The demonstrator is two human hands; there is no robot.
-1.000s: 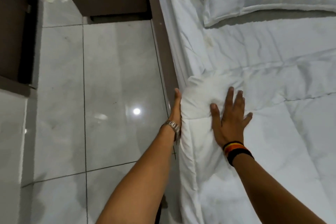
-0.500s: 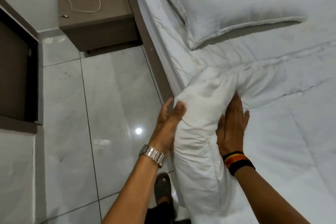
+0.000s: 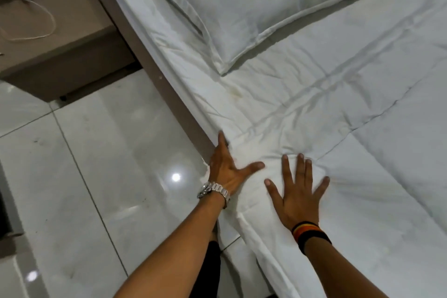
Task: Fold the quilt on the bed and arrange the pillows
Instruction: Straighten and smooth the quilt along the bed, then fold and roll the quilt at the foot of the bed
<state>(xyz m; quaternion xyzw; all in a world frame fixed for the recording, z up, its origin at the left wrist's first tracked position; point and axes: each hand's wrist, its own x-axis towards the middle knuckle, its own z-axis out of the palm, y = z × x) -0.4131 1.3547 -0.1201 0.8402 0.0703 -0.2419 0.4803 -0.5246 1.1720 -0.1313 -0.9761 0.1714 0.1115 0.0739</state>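
A white quilt [image 3: 362, 164] lies spread over the bed, its near corner flattened at the bed's left edge. My left hand [image 3: 227, 169] presses that corner at the edge, fingers spread, a metal watch on the wrist. My right hand [image 3: 298, 191] rests flat and open on the quilt just to the right, with striped bands on the wrist. A white pillow [image 3: 254, 7] lies flat at the head of the bed, beyond both hands.
The brown bed frame [image 3: 154, 75] runs diagonally along the mattress edge. A brown nightstand [image 3: 55, 55] with a white cable on top stands at the upper left. Glossy white floor tiles [image 3: 96, 176] fill the left side.
The bunched-up quilt corner that both hands held raised is now pressed down flat. Both hands have opened and lie spread on it. The view has tilted toward the pillow.
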